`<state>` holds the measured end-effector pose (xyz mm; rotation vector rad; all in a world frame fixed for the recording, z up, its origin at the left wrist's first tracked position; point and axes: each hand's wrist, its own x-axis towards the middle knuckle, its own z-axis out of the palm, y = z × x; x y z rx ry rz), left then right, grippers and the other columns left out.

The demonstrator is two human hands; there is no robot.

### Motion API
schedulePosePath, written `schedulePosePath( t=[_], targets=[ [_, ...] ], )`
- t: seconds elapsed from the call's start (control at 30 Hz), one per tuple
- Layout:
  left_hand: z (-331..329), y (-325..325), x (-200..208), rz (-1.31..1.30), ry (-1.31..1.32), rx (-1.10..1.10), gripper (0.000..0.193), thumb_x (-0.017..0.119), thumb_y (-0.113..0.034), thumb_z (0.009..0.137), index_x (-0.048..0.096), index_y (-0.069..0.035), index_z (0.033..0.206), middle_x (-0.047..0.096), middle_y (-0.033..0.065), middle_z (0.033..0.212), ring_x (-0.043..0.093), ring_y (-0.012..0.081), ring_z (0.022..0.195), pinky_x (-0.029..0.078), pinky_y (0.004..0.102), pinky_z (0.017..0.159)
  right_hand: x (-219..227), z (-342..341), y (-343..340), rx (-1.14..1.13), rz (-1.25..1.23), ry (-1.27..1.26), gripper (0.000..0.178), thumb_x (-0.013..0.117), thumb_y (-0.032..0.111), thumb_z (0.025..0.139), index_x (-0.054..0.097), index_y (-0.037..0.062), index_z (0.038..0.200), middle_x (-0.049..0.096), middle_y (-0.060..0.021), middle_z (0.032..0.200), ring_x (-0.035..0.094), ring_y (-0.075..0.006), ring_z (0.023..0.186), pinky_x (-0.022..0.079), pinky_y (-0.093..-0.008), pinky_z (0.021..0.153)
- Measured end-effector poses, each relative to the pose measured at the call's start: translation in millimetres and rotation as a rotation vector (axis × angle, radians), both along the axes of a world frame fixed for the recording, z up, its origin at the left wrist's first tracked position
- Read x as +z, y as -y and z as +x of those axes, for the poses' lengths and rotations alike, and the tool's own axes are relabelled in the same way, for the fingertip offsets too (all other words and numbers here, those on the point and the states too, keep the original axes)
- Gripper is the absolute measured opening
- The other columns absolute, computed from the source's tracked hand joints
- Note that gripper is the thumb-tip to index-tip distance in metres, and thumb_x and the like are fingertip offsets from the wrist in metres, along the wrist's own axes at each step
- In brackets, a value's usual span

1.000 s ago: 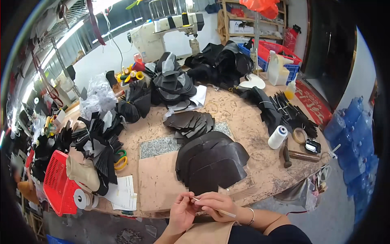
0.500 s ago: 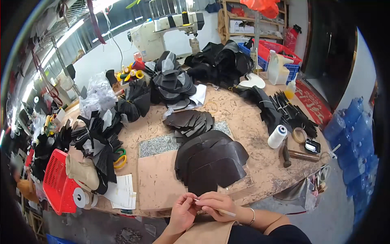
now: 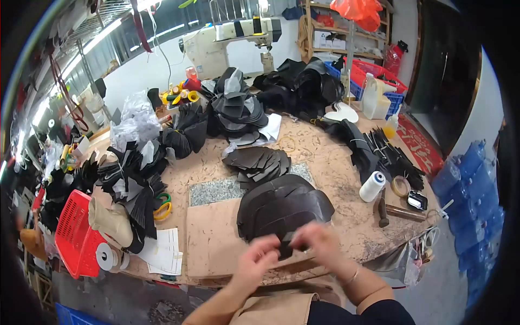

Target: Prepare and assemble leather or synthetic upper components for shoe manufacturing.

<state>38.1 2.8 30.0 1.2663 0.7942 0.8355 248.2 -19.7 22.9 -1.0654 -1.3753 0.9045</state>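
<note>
A fanned stack of dark brown leather pieces point(image 3: 284, 203) lies on the table in front of me. My left hand point(image 3: 258, 264) is at its near edge, the fingers curled together beside a dark leather tab point(image 3: 284, 249). What they grip, if anything, I cannot make out. On the tab's other side my right hand point(image 3: 320, 245) hangs over the near right edge of the stack, its fingers bent down and smeared by motion. A small greyish patch shows between the hands. The thin pale stick seen earlier is not visible now.
Behind the stack lies a smaller pile of dark pieces point(image 3: 257, 165) by a speckled slab point(image 3: 215, 191). To the right are a white thread cone point(image 3: 372, 187), a tape roll point(image 3: 400, 186) and a hammer point(image 3: 383, 208). A red basket point(image 3: 73, 233) and paper patterns point(image 3: 162, 252) stand left.
Both hands have moved apart and forward from the table's near edge to the leather stack. The thin stick in the right hand has gone from sight. The view has shifted slightly.
</note>
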Motion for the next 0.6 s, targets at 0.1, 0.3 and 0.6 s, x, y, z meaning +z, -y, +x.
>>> schedulePosePath(
  t=[0.1, 0.3, 0.6],
  targets=[
    [-4, -70, 7, 0.472, -0.307, 0.283, 0.066, 0.074, -0.02, 0.08, 0.041, -0.001, 0.134, 0.054, 0.0153, 0.121, 0.054, 0.025, 0.111, 0.044, 0.0342, 0.095, 7, 72, -48, -0.384, -0.176, -0.304, 0.029, 0.049, 0.029, 0.098, 0.061, 0.0027, 0.093, 0.064, -0.0094, 0.076, 0.06, -0.0167, 0.063, 0.051, -0.0296, 0.063],
    [0, -132, 5, 0.419, -0.852, 0.02, 0.122, 0.089, -0.046, 0.054, 0.024, 0.007, 0.142, 0.037, 0.0274, 0.142, 0.038, 0.0363, 0.132, 0.034, 0.0397, 0.109, -18, 144, -81, -0.319, -0.627, -0.543, 0.037, 0.059, 0.035, 0.092, 0.05, 0.0028, 0.107, 0.063, -0.0095, 0.091, 0.059, -0.0164, 0.067, 0.051, -0.0281, 0.06],
    [0, -134, 21, 0.015, -0.713, -0.163, 0.104, 0.092, -0.029, 0.053, 0.037, 0.003, 0.135, 0.053, 0.0213, 0.127, 0.051, 0.0285, 0.12, 0.041, 0.0384, 0.101, -16, 35, -16, -0.377, -0.138, 0.918, 0.104, 0.085, 0.038, 0.063, 0.029, -0.0003, 0.142, 0.024, -0.0241, 0.146, 0.026, -0.0408, 0.135, 0.026, -0.0453, 0.111]
  ],
)
